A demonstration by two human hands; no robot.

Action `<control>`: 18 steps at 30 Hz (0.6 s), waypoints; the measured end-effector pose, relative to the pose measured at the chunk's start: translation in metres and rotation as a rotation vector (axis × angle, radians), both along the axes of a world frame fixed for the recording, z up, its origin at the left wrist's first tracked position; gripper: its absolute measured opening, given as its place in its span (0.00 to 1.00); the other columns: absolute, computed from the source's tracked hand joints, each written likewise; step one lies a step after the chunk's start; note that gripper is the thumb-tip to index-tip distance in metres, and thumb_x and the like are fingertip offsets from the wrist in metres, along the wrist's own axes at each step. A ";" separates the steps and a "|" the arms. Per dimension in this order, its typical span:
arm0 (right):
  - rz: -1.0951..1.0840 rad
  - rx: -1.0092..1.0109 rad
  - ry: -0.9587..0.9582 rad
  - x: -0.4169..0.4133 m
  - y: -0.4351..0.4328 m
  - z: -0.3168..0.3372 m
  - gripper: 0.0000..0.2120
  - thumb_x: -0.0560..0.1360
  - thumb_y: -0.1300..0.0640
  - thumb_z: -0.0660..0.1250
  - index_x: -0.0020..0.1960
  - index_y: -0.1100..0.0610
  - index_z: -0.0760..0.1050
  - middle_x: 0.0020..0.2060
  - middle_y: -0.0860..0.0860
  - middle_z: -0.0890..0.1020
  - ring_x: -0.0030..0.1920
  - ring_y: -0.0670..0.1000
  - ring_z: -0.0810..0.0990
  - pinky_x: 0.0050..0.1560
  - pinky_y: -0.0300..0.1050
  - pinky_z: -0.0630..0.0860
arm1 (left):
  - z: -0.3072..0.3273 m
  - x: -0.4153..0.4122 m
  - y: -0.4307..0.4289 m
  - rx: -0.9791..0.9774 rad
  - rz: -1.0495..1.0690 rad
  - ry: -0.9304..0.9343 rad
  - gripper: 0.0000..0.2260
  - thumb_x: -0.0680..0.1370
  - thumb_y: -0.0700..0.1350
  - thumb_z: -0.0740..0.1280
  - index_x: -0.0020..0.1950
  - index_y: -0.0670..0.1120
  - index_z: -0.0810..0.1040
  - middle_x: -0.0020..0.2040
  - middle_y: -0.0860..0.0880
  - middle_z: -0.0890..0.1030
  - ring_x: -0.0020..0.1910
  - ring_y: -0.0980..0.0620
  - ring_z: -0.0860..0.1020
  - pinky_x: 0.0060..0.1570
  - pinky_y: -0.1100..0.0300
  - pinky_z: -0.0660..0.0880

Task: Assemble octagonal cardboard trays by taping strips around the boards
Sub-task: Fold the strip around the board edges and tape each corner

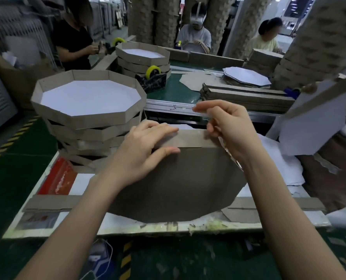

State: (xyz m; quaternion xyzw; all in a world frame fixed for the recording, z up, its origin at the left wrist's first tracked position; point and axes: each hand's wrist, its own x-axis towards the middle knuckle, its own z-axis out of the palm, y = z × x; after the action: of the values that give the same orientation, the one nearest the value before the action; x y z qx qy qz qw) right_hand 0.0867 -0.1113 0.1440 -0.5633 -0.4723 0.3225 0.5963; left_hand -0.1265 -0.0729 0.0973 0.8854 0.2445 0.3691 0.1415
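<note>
A brown octagonal board [180, 184] lies face down on the white work table [83, 184] in front of me. A cardboard strip [190, 139] stands along the board's far edge. My left hand [147, 152] holds the strip against that edge, fingers over its top and thumb on the board. My right hand [226, 126] pinches a piece of clear tape [203, 113] just above the strip's right end.
A stack of finished octagonal trays [87, 110] stands at the left. A tape dispenser with a yellow roll [152, 77] sits beyond it. Cut strips [247, 96] and white octagonal boards [247, 76] lie on the green conveyor. Three other people work at the back.
</note>
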 end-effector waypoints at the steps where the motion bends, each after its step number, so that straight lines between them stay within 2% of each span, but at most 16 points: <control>1: 0.002 -0.002 0.008 0.001 0.002 0.001 0.16 0.75 0.67 0.58 0.47 0.59 0.84 0.47 0.53 0.87 0.23 0.45 0.72 0.26 0.38 0.68 | 0.000 0.001 0.002 0.003 0.002 -0.007 0.20 0.77 0.52 0.65 0.66 0.45 0.76 0.61 0.50 0.79 0.62 0.49 0.73 0.56 0.43 0.74; 3: 0.003 -0.034 0.007 0.002 0.004 0.000 0.15 0.75 0.67 0.59 0.48 0.59 0.84 0.47 0.53 0.87 0.23 0.45 0.72 0.28 0.40 0.69 | -0.006 0.004 0.005 -0.002 0.009 -0.006 0.21 0.77 0.53 0.65 0.67 0.45 0.76 0.61 0.51 0.78 0.62 0.50 0.73 0.57 0.44 0.74; 7: -0.001 -0.100 -0.013 0.002 0.005 -0.012 0.14 0.76 0.67 0.59 0.48 0.59 0.84 0.47 0.52 0.87 0.24 0.46 0.73 0.25 0.36 0.68 | -0.027 0.008 0.003 -0.011 0.032 0.028 0.21 0.78 0.56 0.65 0.64 0.43 0.78 0.60 0.49 0.79 0.62 0.49 0.73 0.58 0.44 0.72; 9: 0.008 -0.131 -0.013 0.000 0.004 -0.017 0.14 0.77 0.67 0.59 0.48 0.58 0.84 0.47 0.53 0.86 0.23 0.46 0.73 0.24 0.36 0.68 | -0.033 0.010 0.000 0.009 0.068 0.021 0.22 0.77 0.56 0.63 0.62 0.43 0.79 0.60 0.47 0.80 0.61 0.51 0.71 0.56 0.49 0.72; 12: 0.016 -0.184 -0.020 -0.005 0.002 -0.021 0.14 0.78 0.65 0.59 0.49 0.57 0.84 0.50 0.65 0.83 0.23 0.47 0.72 0.24 0.37 0.68 | -0.031 0.015 -0.004 0.044 0.111 0.014 0.23 0.76 0.56 0.65 0.65 0.43 0.77 0.58 0.46 0.80 0.57 0.54 0.68 0.52 0.54 0.70; 14: 0.019 -0.190 0.015 -0.010 -0.002 -0.021 0.14 0.78 0.66 0.59 0.50 0.59 0.84 0.51 0.70 0.81 0.23 0.47 0.71 0.23 0.36 0.67 | -0.029 0.018 -0.007 0.031 0.122 0.036 0.25 0.75 0.55 0.69 0.69 0.45 0.74 0.58 0.46 0.79 0.57 0.55 0.67 0.53 0.56 0.67; 16: 0.043 -0.184 0.093 -0.016 -0.008 -0.022 0.13 0.78 0.67 0.59 0.53 0.62 0.83 0.51 0.66 0.83 0.22 0.46 0.71 0.22 0.36 0.66 | -0.028 0.022 -0.008 -0.018 0.106 0.065 0.30 0.74 0.53 0.72 0.74 0.47 0.68 0.61 0.49 0.77 0.59 0.56 0.65 0.56 0.57 0.65; 18: 0.070 -0.177 0.178 -0.023 -0.015 -0.026 0.14 0.79 0.68 0.58 0.55 0.63 0.81 0.52 0.59 0.84 0.21 0.46 0.72 0.21 0.35 0.65 | -0.029 0.026 -0.006 -0.050 0.089 0.093 0.34 0.75 0.55 0.71 0.77 0.50 0.61 0.64 0.51 0.75 0.60 0.56 0.64 0.59 0.57 0.64</control>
State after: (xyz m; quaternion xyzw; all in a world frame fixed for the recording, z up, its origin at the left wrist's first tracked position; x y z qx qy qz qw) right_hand 0.0642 -0.1265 0.1184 -0.5660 -0.4064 0.4325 0.5722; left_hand -0.1009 -0.0792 0.0681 0.8861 0.2990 0.3272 0.1354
